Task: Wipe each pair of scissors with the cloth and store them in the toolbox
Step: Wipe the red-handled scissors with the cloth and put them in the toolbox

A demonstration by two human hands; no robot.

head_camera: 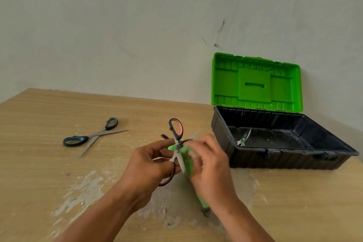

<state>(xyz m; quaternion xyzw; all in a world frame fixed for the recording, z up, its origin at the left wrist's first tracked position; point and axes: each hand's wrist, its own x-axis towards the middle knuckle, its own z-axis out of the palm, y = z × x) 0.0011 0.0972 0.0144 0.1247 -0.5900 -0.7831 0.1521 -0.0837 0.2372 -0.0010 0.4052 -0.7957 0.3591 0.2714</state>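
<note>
My left hand (151,160) holds the red-and-black scissors (176,129) by the lower handle loop, blades spread open above the table. My right hand (208,161) presses a green cloth (186,160) against one blade; its motion blurs it. A second pair, the blue-and-black scissors (92,137), lies open on the table to the left. The toolbox (222,129), black base with a green lid standing open, sits at the right against the wall. A small metal tool (244,138) lies inside it.
The wooden table (49,163) has worn, pale patches under my hands. A plain wall rises behind the table and toolbox. A small dark object (164,136) lies on the table just behind the held scissors.
</note>
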